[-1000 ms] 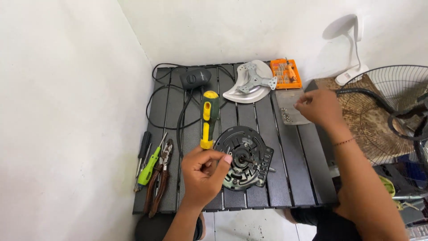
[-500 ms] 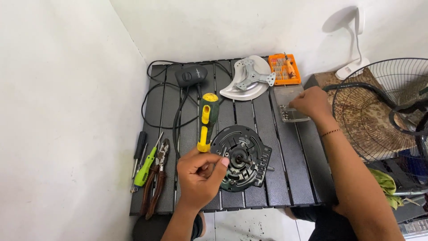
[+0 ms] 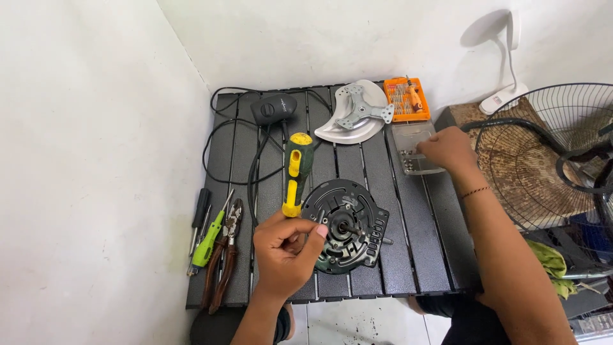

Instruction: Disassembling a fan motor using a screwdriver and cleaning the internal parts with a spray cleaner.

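Note:
My left hand [image 3: 285,250] grips the shaft end of a green and yellow screwdriver [image 3: 296,171], whose handle points away from me. The hand sits at the left edge of a round black fan motor housing [image 3: 350,225] lying on the black slatted table [image 3: 408,255]. My right hand [image 3: 449,149] reaches across to a clear plastic tray [image 3: 414,165] that holds small screws. Its fingertips rest in the tray and are hidden behind the back of the hand.
Pliers [image 3: 225,255] and smaller screwdrivers [image 3: 205,237] lie at the table's left edge. At the back are a black adapter with cables [image 3: 273,108], a grey metal bracket on a plate [image 3: 359,115] and an orange bit set [image 3: 407,98]. A wire fan grille [image 3: 549,160] stands to the right.
My right hand has shifted slightly left and down onto the clear tray. The left hand keeps its hold on the screwdriver by the motor housing.

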